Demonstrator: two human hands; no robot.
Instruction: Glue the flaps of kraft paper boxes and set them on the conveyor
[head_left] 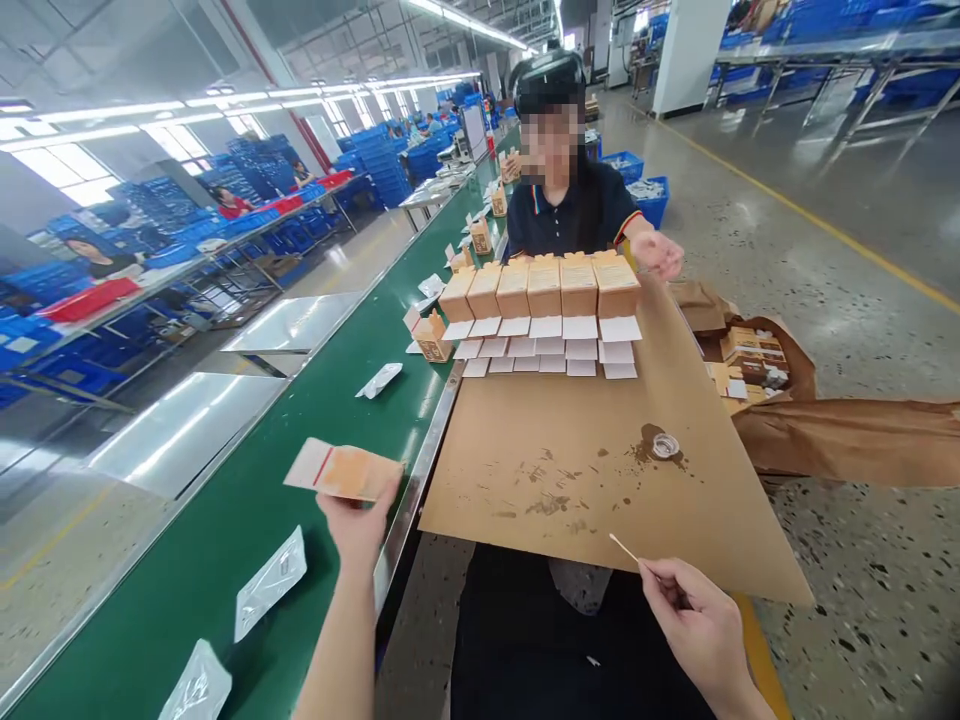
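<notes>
My left fingers (388, 486) are clamped on an orange box (364, 472); my right fingers (660, 568) are pinched together on a cotton swab (625, 548).

In the head view, the orange box is over the green belt (341, 425), near the edge beside the surface (517, 430), its white flap pointing left. The swab slants across the surface's near edge, around the middle. Toward the right edge a small clear dish (665, 446) sits in a wet patch, with wet marks left of it. Rows of boxes (544, 290) line the far edge, white flaps toward me. Silver packets (271, 583) lie along the belt. Behind the boxes is a person (559, 215), one hand (658, 252) open near the far right corner.
</notes>
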